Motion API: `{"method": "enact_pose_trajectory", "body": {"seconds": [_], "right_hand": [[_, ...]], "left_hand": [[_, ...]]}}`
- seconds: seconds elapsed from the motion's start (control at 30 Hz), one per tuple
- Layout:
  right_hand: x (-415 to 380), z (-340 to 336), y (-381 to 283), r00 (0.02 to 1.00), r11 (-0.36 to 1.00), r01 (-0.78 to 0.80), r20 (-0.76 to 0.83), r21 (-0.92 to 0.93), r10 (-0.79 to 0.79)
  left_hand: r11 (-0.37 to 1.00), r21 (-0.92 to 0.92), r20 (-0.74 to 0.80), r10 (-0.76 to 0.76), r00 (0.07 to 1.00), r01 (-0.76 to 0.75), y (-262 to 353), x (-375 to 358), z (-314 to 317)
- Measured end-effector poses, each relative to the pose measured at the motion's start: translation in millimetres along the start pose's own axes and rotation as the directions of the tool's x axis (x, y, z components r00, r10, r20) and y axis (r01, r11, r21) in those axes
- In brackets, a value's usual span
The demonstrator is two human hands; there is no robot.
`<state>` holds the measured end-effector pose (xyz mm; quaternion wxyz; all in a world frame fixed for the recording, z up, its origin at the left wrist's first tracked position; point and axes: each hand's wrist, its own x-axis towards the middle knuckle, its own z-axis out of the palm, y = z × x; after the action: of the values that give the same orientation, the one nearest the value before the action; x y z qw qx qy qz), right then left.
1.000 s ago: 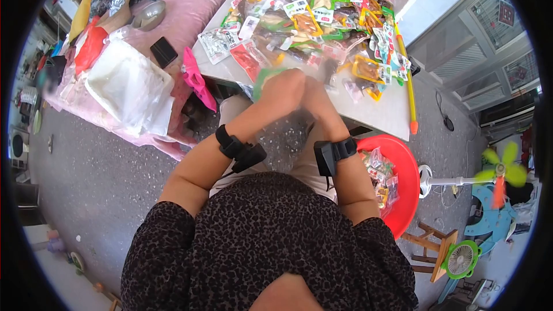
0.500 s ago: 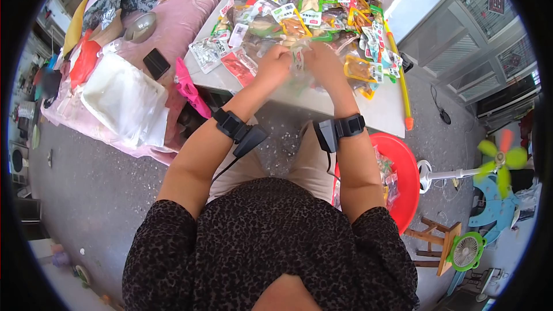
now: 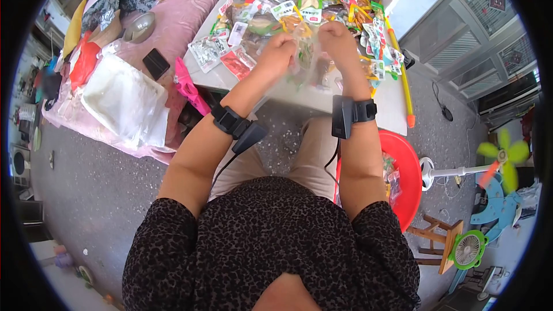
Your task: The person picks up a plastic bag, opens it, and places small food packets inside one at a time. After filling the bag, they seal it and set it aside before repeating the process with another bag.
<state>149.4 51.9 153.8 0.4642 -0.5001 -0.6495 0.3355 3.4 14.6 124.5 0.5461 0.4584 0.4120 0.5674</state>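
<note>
Between my two hands is a clear plastic bag (image 3: 305,62), its mouth stretched apart and its lower part blurred. My left hand (image 3: 279,56) is closed on the bag's left edge. With curled fingers, my right hand (image 3: 340,45) grips the opposite edge. Green marks show on or through the film. Beyond the hands lies a heap of small sealed snack packets (image 3: 311,1) in many colours. A red-and-white packet (image 3: 236,63) lies left of my left hand, beside a silvery packet (image 3: 204,53).
The white table (image 3: 385,103) has a yellow pole (image 3: 401,69) along its right side. Below it stands a red basin (image 3: 410,181) holding packets. At left, a pink-covered bed (image 3: 193,8) carries a white tray (image 3: 118,95) and a phone (image 3: 155,64). Fans stand at right.
My hands have drawn apart, the right one shifting right and slightly up. The clear bag between them is spread wider.
</note>
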Motion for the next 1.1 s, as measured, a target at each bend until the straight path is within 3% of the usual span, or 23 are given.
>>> {"method": "enact_pose_trajectory", "body": {"seconds": [0.03,0.13,0.23,0.33,0.47,0.5,0.63,0.73,0.77,0.87,0.97,1.1], "right_hand": [[0.1,-2.8,-1.2,0.999,0.996,-0.033,-0.021,0.08,0.035],[-7.3,9.3,11.3,0.996,0.999,-0.046,0.073,0.018,0.045],[-8.3,6.6,5.6,0.995,0.951,-0.09,-0.016,0.296,0.099],[-15.9,6.4,0.2,0.998,0.918,-0.057,0.006,0.393,0.06],[-20.6,9.0,0.8,0.991,0.92,-0.134,0.046,0.368,0.126],[-24.9,9.3,-2.4,0.994,0.886,-0.109,0.03,0.45,0.108],[-42.4,13.7,-3.4,0.96,0.797,-0.26,0.233,0.545,0.154],[-50.6,31.3,17.8,0.958,0.738,-0.268,0.252,0.62,0.136],[-53.8,33.8,22.7,0.956,0.745,-0.29,0.214,0.601,0.199],[-55.5,35.9,32.9,0.949,0.716,-0.311,0.25,0.625,0.194],[-59.6,27.1,19.2,0.953,0.851,-0.3,0.17,0.431,0.251],[-61.5,10.9,21.3,0.977,0.945,-0.211,0.09,0.25,0.194]], "left_hand": [[0.999,-0.047,0.008,0.014,1.0,-0.013,4.1,-1.7,1.9],[0.989,-0.022,0.045,-0.147,0.988,0.148,-12.3,3.3,-7.5],[0.987,-0.106,0.019,-0.117,0.993,0.118,-7.4,0.5,-7.4],[0.995,-0.083,0.024,-0.056,0.998,0.057,-3.1,2.0,-8.4],[0.985,-0.105,0.023,-0.136,0.99,0.138,-9.5,1.4,-12.9],[0.984,-0.122,0.056,-0.121,0.991,0.127,-8.7,-0.2,-12.3],[0.968,-0.2,0.126,-0.131,0.983,0.155,-12.3,-17.2,-1.4],[0.95,-0.248,0.123,-0.165,0.979,0.192,-26.0,-21.3,2.4],[0.943,-0.265,0.117,-0.177,0.977,0.202,-32.6,-23.3,2.4],[0.942,-0.263,0.061,-0.199,0.978,0.208,-50.4,-17.0,-0.4],[0.935,-0.266,0.135,-0.206,0.969,0.236,-49.3,-22.6,7.2],[0.923,-0.34,0.219,-0.108,0.97,0.18,-53.4,-36.7,24.0]]}}
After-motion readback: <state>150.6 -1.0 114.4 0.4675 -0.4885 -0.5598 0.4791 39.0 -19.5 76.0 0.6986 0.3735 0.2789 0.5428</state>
